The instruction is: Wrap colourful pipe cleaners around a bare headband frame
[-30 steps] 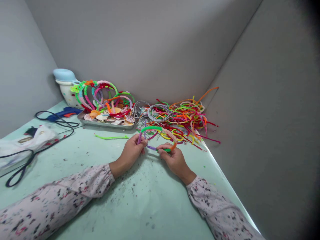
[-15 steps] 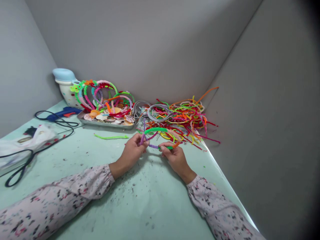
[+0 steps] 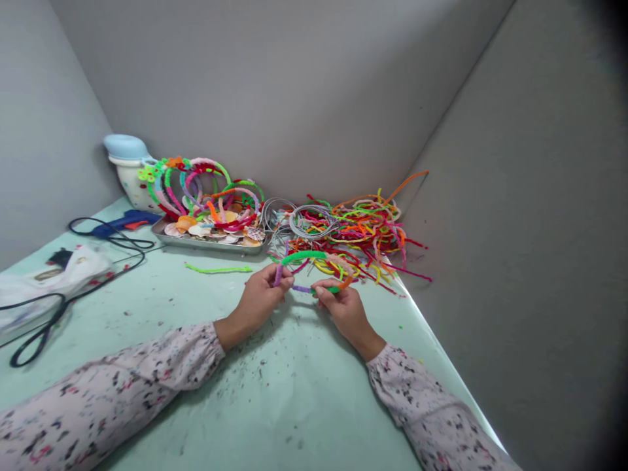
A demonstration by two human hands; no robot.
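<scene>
fuzzy hoop (image 3: 309, 254) | 4 colours (green, pink, orange, purple) | curved round | held aloft

- White cup (image 3: 133, 183) with blue lid, near the grey wall (image 3: 275, 91)
- Blue glue gun (image 3: 114, 226)
- Looped black cord (image 3: 105, 282), partly across a white bag (image 3: 29, 291)
- Metal tray (image 3: 210, 247) holding shells (image 3: 199, 229)

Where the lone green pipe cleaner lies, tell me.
Head view, left of center: the pipe cleaner lies on the table, in front of the metal tray, near the left hand.
</scene>
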